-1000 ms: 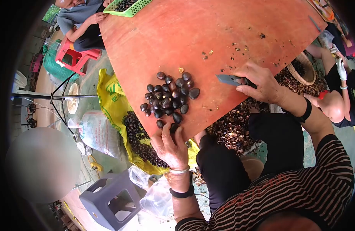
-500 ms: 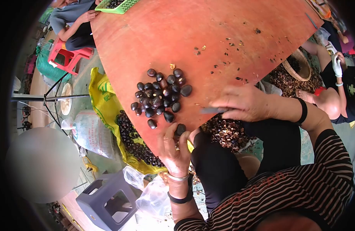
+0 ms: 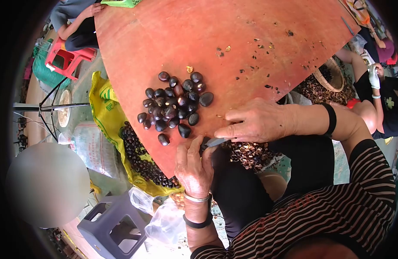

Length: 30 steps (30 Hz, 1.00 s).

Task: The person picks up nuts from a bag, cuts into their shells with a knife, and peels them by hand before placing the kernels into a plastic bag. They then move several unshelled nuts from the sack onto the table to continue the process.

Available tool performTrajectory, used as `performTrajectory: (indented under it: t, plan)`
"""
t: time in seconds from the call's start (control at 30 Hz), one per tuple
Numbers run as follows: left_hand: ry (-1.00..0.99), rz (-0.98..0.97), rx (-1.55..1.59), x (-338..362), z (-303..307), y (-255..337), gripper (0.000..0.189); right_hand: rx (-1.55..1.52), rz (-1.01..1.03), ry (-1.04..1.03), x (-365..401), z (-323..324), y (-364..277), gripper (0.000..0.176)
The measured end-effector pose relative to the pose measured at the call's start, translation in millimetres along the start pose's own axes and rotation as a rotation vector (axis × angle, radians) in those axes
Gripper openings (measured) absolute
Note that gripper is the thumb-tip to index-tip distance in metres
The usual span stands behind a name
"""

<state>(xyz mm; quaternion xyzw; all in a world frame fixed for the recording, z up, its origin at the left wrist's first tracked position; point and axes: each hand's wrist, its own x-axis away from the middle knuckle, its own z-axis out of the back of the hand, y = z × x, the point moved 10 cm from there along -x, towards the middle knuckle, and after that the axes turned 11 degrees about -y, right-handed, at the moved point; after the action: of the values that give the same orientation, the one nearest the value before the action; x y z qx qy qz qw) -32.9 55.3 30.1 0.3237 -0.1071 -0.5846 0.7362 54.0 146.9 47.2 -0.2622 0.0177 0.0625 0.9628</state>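
Just off the table's near edge, my left hand [image 3: 193,167] has its fingers closed round a dark nut [image 3: 203,147], partly hidden behind the fingertips. In my right hand [image 3: 261,121] is a small knife [image 3: 215,141]; its grey blade lies against the nut, between the two hands. Glossy dark brown nuts [image 3: 170,113], several of them showing small pale patches, form a loose pile on the reddish table [image 3: 155,43], beyond my left hand.
Beside the table's left edge, a yellow sack [image 3: 104,108] bears many dark nuts. Shell scraps [image 3: 253,156] lie below my right hand. A grey stool [image 3: 114,224] stands lower left, a red stool [image 3: 69,60] upper left. Other people sit at both sides; a basket [image 3: 332,75] is at right.
My right hand has moved left with the knife, bringing the blade from above the table edge to the nut in my left hand. The view has shifted slightly.
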Motion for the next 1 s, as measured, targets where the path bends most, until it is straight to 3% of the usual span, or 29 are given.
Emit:
performTrajectory:
  t: [0.37,0.43,0.6,0.7,0.73,0.8,1.0]
  plan:
    - [0.02,-0.072,-0.086,0.1,-5.0,7.5,0.033,0.107,-0.093,-0.062,2.4,2.4,2.4,0.027]
    - [0.021,-0.085,-0.156,1.8,-5.4,12.4,0.031,0.088,-0.246,-0.192,6.7,-6.3,11.1,0.021]
    - [0.081,-0.065,-0.152,10.3,9.6,11.7,0.027,0.109,-0.366,-0.188,34.4,5.6,26.9,0.026]
    - [0.252,0.37,0.669,21.9,13.0,-35.2,0.016,0.094,-0.428,-0.154,46.8,9.5,34.1,0.03]
    - [0.252,0.37,0.665,17.1,14.8,-38.5,0.016,0.07,-0.448,-0.138,49.2,9.6,35.9,0.032]
    - [0.234,0.161,0.03,-0.1,36.1,-13.3,0.016,0.068,-0.43,-0.105,49.3,9.0,34.8,0.032]
    - [0.182,0.231,-0.256,-19.7,16.9,-13.9,0.029,0.039,-0.392,-0.05,48.9,8.3,35.6,0.031]
